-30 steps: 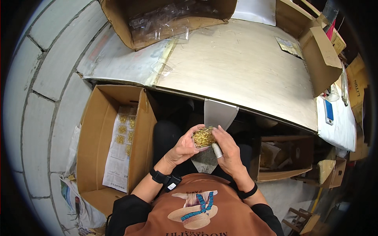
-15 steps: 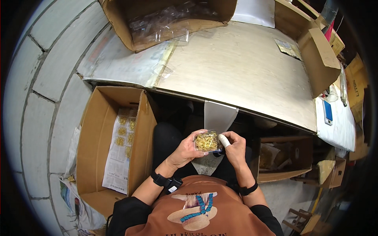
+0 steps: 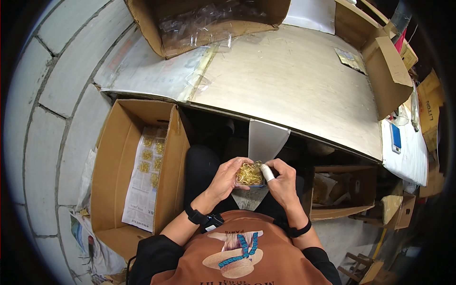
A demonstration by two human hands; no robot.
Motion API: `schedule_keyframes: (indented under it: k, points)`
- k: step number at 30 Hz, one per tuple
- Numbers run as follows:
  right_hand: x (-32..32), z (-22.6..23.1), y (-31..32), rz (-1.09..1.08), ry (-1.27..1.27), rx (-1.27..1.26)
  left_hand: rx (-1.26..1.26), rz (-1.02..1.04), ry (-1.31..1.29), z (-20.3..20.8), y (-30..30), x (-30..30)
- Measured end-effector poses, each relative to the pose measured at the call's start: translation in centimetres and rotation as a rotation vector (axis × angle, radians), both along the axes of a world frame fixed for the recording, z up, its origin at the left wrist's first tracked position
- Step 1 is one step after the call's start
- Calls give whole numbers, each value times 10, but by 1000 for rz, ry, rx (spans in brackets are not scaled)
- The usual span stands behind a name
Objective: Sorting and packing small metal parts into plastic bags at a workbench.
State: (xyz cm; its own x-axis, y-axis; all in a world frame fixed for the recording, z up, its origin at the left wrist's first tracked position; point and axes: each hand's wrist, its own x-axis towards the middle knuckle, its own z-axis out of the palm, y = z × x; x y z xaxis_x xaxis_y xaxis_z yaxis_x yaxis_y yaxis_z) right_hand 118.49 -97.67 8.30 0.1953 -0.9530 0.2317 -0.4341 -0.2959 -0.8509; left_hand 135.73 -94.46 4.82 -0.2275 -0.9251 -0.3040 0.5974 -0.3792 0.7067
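Observation:
Above my lap, my left hand grips a small clear plastic box by its left side. Gold-coloured bent wire pieces fill the box in a tangled heap; their exact kind is too small to tell. My right hand is closed at the box's right edge, with a white cover on one digit pressed against it. Its other fingertips are partly hidden. To my left, an open carton contains newspaper with several filled clear boxes in rows.
A wide worktable spans ahead, its front edge beyond my hands. On it stand a carton of clear plastic cases and, at right, a cardboard divider and a blue device. Another open carton sits low to my right.
The plastic box tilts slightly differently in my hands, and my right hand's covered digit has shifted a little left along its edge. The view has moved slightly.

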Motion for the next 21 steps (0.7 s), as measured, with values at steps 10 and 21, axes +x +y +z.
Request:
schedule_keyframes:
  k: [10, 21]
  points:
    - [3, 3, 3, 53, 241, -29, 43, 45, -139, -14, 0, 2]
    - [9, 13, 7, 352, 312, -307, -34, 171, 29, -9, -4, 5]
